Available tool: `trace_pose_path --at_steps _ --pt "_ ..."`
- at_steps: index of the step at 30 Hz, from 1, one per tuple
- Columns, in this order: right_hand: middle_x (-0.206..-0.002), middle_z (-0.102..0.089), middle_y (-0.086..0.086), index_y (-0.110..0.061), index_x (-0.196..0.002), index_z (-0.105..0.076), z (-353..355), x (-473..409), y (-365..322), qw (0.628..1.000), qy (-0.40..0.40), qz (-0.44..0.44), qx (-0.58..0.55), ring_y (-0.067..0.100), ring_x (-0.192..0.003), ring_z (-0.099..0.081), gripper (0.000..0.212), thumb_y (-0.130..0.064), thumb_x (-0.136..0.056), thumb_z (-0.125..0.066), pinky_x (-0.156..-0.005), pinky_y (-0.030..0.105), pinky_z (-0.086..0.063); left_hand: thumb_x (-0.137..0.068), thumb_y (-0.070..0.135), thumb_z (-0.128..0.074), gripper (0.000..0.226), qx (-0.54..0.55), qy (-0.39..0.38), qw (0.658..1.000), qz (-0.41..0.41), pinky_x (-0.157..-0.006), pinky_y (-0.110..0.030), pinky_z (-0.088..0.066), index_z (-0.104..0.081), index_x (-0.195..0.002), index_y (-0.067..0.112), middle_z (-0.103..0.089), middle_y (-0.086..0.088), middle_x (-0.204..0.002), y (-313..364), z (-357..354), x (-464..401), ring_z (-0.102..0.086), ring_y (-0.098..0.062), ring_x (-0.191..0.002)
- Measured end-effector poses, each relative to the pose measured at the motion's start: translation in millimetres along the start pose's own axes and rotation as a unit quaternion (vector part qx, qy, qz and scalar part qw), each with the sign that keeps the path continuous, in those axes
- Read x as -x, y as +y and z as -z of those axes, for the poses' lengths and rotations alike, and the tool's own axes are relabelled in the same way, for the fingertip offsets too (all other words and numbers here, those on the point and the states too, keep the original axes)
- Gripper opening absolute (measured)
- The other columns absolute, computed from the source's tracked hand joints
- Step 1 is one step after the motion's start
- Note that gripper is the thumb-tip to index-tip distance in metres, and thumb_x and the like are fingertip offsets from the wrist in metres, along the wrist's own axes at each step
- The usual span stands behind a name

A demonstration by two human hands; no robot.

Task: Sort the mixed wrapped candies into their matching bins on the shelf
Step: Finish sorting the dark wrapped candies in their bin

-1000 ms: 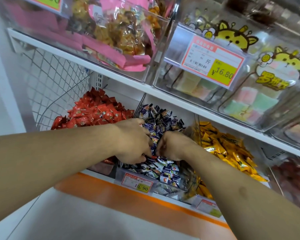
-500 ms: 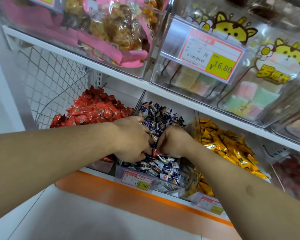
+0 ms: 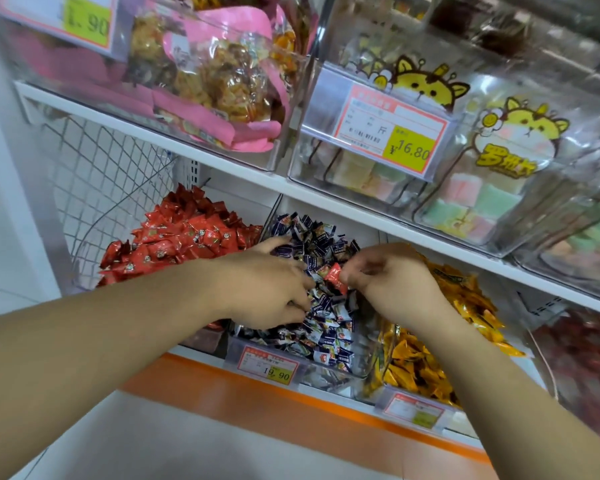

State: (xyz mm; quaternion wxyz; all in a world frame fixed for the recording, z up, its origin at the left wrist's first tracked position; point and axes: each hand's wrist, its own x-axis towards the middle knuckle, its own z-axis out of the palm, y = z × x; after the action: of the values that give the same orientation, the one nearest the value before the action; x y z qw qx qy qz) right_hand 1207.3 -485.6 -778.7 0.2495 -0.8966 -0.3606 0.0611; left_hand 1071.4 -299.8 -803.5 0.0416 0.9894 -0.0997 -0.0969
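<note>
Three clear bins stand side by side on the lower shelf: red wrapped candies point(image 3: 184, 237) on the left, dark blue and white wrapped candies point(image 3: 326, 327) in the middle bin point(image 3: 291, 370), yellow-orange wrapped candies point(image 3: 430, 358) on the right. My right hand point(image 3: 392, 282) pinches a single red candy point(image 3: 336, 277) just above the blue pile. My left hand point(image 3: 271, 289) lies on the blue candies with its fingers spread and dug into the pile; what its fingertips touch is hidden.
A white upper shelf point(image 3: 343, 202) overhangs the bins and carries clear boxes of pink-bagged snacks point(image 3: 222, 81) and pastel sweets point(image 3: 465, 199). A wire mesh panel point(image 3: 101, 174) closes the left side. A dark red candy bin point(image 3: 586, 358) sits at far right. Price tags hang along the front.
My right hand has lifted out of the blue pile with a red candy pinched in its fingers. My left hand has spread flatter over the pile. The camera has moved closer.
</note>
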Motion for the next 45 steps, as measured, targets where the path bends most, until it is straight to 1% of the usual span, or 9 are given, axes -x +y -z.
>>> trace_pose_path --at_steps 3,5,11,16,20,26,33,39,45 --pt "-0.080 -0.075 -0.013 -0.031 -0.079 -0.077 -2 29 -6 0.994 0.011 -0.015 -0.109 0.013 -0.071 -0.071 0.014 -0.026 -0.092 -0.076 -0.066 0.035 -0.062 -0.101 0.051 -0.057 0.027 0.166 0.156 0.971 0.067 -0.126 -0.045 -0.023 -0.070 -0.123 0.041 -0.061 0.027 -0.134 8 -1 10 -0.048 -0.001 -0.134" --pt "-0.079 -0.075 -0.007 -0.029 -0.080 -0.078 -4 41 -16 0.985 0.011 -0.003 -0.170 0.017 -0.070 -0.069 0.012 -0.026 -0.092 -0.077 -0.064 0.034 -0.061 -0.097 0.047 -0.066 0.020 0.267 0.237 0.925 0.128 -0.099 -0.033 -0.055 -0.071 -0.116 0.041 -0.070 0.025 -0.110 15 1 19 -0.064 0.006 -0.102" --pt "-0.082 -0.075 -0.015 -0.031 -0.083 -0.080 -9 44 -38 0.971 0.019 0.048 -0.233 0.001 -0.077 -0.068 0.010 -0.026 -0.091 -0.078 -0.068 0.014 -0.050 -0.091 0.037 -0.076 0.013 0.491 0.276 0.807 0.175 -0.079 -0.027 -0.062 -0.078 -0.103 0.032 -0.078 0.015 -0.091 29 17 36 -0.075 -0.004 -0.083" --pt "-0.095 -0.074 -0.025 -0.040 -0.098 -0.079 -18 39 -38 0.975 0.013 0.049 -0.214 -0.006 -0.091 -0.068 0.012 -0.030 -0.094 -0.074 -0.079 0.017 -0.054 -0.089 0.023 -0.081 0.006 0.488 0.284 0.795 0.222 -0.083 -0.036 -0.062 -0.079 -0.090 0.028 -0.078 0.008 -0.083 18 18 46 -0.076 -0.008 -0.080" --pt "-0.101 -0.072 -0.026 -0.045 -0.101 -0.075 -16 36 -20 0.984 0.038 0.027 -0.173 -0.007 -0.086 -0.067 0.019 -0.028 -0.097 -0.069 -0.071 0.017 -0.053 -0.090 0.027 -0.077 0.010 0.404 0.385 0.761 0.331 -0.072 -0.022 -0.051 -0.075 -0.097 0.034 -0.075 0.013 -0.092 -22 22 66 -0.069 -0.004 -0.080" --pt "-0.107 -0.070 -0.021 -0.045 -0.110 -0.071 1 40 -2 0.998 0.036 0.017 -0.054 0.004 -0.076 -0.068 0.024 -0.025 -0.099 -0.065 -0.059 0.012 -0.051 -0.096 0.028 -0.067 0.039 0.230 0.319 0.863 0.316 -0.090 -0.028 -0.047 -0.062 -0.133 0.038 -0.057 0.014 -0.131 -34 11 67 -0.057 -0.008 -0.105" --pt "-0.140 -0.060 -0.015 -0.039 -0.129 -0.065 13 44 18 0.998 -0.025 0.015 0.061 0.010 -0.134 -0.050 0.034 -0.025 -0.098 -0.066 -0.103 0.018 -0.036 -0.105 0.050 -0.049 0.055 0.099 0.111 0.986 0.076 -0.124 -0.023 -0.009 -0.029 -0.156 0.048 -0.006 0.026 -0.167 29 -12 19 -0.010 -0.001 -0.154" --pt "-0.146 -0.054 -0.016 -0.038 -0.132 -0.064 16 46 28 0.997 -0.049 0.026 0.047 0.010 -0.140 -0.044 0.035 -0.021 -0.100 -0.062 -0.112 0.026 -0.037 -0.099 0.074 -0.032 0.065 0.033 -0.085 0.992 0.092 -0.124 -0.057 0.013 -0.003 -0.155 0.061 0.013 0.019 -0.170 24 -38 -41 0.023 -0.019 -0.156" --pt "-0.131 -0.060 -0.015 -0.034 -0.120 -0.069 18 42 37 0.998 -0.058 0.021 0.001 0.011 -0.127 -0.051 0.025 -0.021 -0.100 -0.061 -0.092 0.022 -0.041 -0.091 0.080 -0.045 0.078 -0.047 -0.044 0.996 0.057 -0.118 -0.058 -0.014 -0.015 -0.157 0.053 -0.015 0.016 -0.166 15 -45 -75 -0.010 -0.020 -0.148"
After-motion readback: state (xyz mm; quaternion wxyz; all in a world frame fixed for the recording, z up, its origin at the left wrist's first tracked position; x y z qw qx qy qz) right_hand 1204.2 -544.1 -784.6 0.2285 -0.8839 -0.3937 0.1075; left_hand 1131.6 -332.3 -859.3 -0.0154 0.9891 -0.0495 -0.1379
